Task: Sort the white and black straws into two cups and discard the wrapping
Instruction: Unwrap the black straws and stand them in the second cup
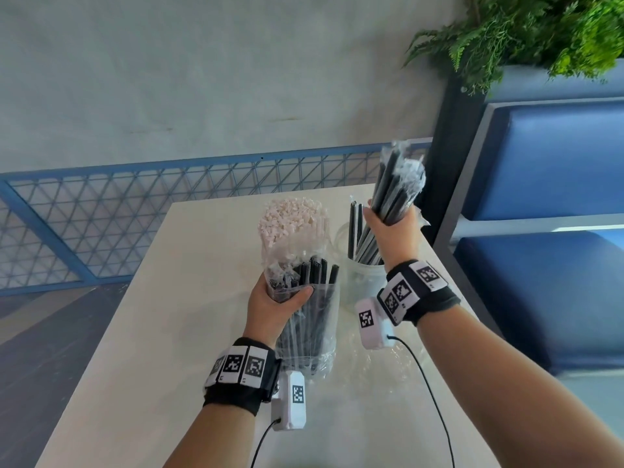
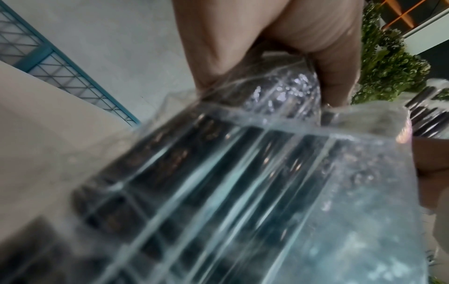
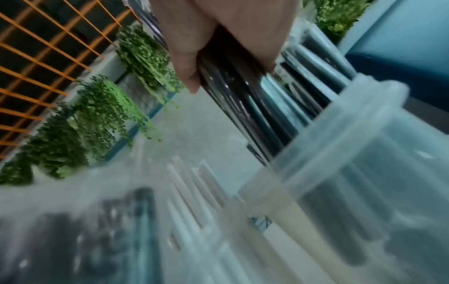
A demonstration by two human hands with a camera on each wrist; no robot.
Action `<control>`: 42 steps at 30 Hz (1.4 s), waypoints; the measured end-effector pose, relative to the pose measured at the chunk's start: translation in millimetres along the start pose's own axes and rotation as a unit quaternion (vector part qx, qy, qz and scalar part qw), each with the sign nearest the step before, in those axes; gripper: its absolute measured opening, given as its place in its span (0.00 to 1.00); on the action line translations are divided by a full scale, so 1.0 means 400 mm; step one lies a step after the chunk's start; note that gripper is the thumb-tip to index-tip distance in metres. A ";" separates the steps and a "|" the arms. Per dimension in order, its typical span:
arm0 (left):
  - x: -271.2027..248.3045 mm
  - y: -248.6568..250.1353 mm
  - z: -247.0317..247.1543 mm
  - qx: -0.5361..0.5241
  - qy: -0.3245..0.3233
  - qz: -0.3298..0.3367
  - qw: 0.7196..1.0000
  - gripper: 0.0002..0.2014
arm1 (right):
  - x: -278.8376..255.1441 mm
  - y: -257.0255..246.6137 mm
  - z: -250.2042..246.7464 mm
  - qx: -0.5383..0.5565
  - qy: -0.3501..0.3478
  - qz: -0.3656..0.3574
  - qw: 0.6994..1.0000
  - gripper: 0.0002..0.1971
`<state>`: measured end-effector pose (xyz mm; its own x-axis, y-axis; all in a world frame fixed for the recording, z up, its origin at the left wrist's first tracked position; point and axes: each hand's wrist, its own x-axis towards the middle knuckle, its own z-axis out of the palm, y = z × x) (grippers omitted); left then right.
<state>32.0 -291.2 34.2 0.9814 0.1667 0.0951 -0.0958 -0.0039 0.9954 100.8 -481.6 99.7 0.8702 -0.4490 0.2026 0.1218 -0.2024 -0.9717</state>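
1. While the right hand (image 1: 391, 228) closed its fingers around a bundle of black straws (image 1: 396, 187), that fistful stood raised above the clear cup (image 1: 363, 275), the straws fanning toward 1 o'clock with loose film at their tips.
2. The left hand (image 1: 273, 305) gripped a clear plastic bag (image 1: 307, 336) at its neck, thumb pressed across the front and fingers wrapped behind; more black straws (image 1: 315, 271) stood inside, their ends poking out of the open mouth toward 12 o'clock.
3. In the left wrist view, the fingers (image 2: 337, 57) curled tightly round the gathered film, with the dark straws blurred below them.
4. In the right wrist view, the thumb (image 3: 187, 57) lay along the dark bundle just above the cup's rim.
5. The clear cup already held several black straws, leaning toward 11 o'clock, directly beneath the right hand.
6. At 11 o'clock from the bag, a dense mass of white straws (image 1: 290, 217) stood upright just behind it; whether it sat in a cup could not be told.
7. Crumpled clear wrapping (image 1: 381, 363) lay on the pale table (image 1: 152, 332) at 5 o'clock from the bag.
8. At 1 o'clock beyond the table's edge stood a blue padded bench (image 1: 553, 157) and a green fern (image 1: 526, 32).
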 end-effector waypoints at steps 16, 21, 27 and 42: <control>0.003 -0.007 -0.012 0.000 -0.002 -0.014 1.000 0.24 | -0.004 0.059 -0.006 -0.125 -0.060 -0.043 0.989 0.19; 0.007 -0.012 -0.014 -0.006 -0.003 -0.013 1.000 0.24 | -0.025 0.036 -0.028 -0.219 0.072 -0.215 0.949 0.30; 0.009 -0.021 -0.015 -0.010 0.000 -0.015 1.000 0.24 | 0.012 0.055 -0.048 -0.214 -0.060 -0.078 0.972 0.30; 0.007 -0.020 -0.018 -0.021 -0.017 -0.006 1.000 0.26 | -0.024 -0.033 -0.050 -0.178 0.020 -0.277 0.944 0.23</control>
<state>34.5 -283.5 26.4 0.9875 0.1328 0.0847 -0.0905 0.0389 0.9951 81.3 -492.0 113.1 0.7005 -0.2182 0.6794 0.3793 -0.6926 -0.6135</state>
